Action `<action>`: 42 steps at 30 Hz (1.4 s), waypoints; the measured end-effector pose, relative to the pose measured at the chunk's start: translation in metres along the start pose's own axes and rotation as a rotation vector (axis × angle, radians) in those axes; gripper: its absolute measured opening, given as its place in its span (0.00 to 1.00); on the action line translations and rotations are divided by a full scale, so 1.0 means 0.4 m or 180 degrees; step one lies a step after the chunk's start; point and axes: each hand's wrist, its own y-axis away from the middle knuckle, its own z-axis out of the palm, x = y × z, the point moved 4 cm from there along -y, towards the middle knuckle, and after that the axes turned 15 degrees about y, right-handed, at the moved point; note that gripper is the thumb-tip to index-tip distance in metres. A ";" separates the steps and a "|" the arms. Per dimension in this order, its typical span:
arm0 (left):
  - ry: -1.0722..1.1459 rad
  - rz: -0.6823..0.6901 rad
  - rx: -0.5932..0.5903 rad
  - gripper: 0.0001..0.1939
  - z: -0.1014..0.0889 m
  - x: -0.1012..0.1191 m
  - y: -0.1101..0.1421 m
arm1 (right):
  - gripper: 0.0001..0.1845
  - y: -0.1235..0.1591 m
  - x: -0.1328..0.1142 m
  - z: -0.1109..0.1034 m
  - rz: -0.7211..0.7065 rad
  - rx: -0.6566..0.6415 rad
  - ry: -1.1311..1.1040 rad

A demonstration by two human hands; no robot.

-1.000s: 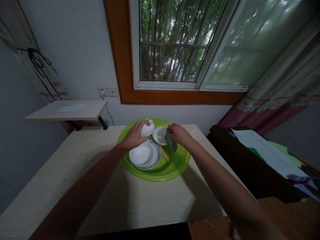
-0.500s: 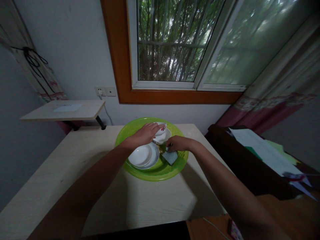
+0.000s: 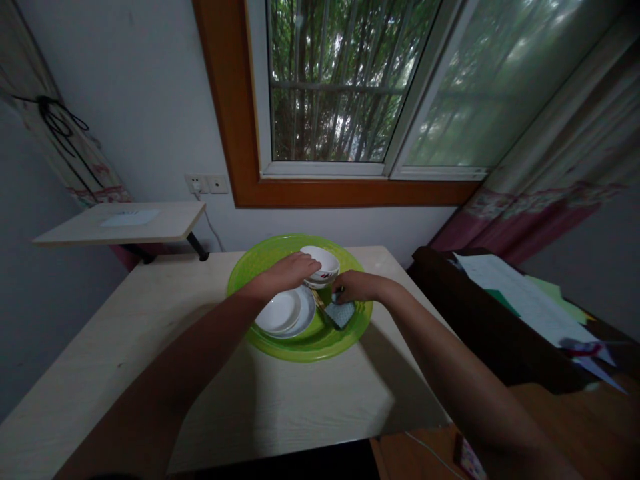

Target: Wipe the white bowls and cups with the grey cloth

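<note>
My left hand (image 3: 293, 270) grips the left rim of a white bowl (image 3: 323, 257) with red marks on its side. That bowl sits in another white bowl (image 3: 316, 285), at the back of a round green basin (image 3: 295, 353). In front of the left hand, a white plate (image 3: 280, 312) lies on a wider pale plate (image 3: 306, 319). My right hand (image 3: 354, 287) has its fingers closed at the upper end of a grey-blue cloth (image 3: 341, 315). Thin wooden sticks, likely chopsticks (image 3: 319, 300), lie between the plates and the cloth, partly hidden.
The basin stands on a pale wooden table (image 3: 300, 407). A small raised shelf (image 3: 125, 223) holds a paper at the back left. Behind is a wall with a socket (image 3: 197, 183) and a window (image 3: 345, 87). A dark surface with papers (image 3: 520, 300) is at right.
The upper bowl, tilted in my left hand before, has settled more level in the lower bowl. My left hand has shifted slightly down and left. My right hand stays by the cloth.
</note>
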 end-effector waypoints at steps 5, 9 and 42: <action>-0.0267 0.0101 -0.0187 0.10 0.017 -0.015 0.009 | 0.16 -0.008 -0.012 0.009 -0.0029 -0.0108 -0.0008; -0.0028 -0.0006 -0.0250 0.10 0.020 -0.034 0.016 | 0.17 -0.018 -0.023 0.013 -0.0076 -0.0103 0.0034; 0.0804 -0.1563 -0.0026 0.15 -0.020 -0.210 0.175 | 0.21 -0.104 -0.115 0.095 0.0587 -0.1073 -0.1208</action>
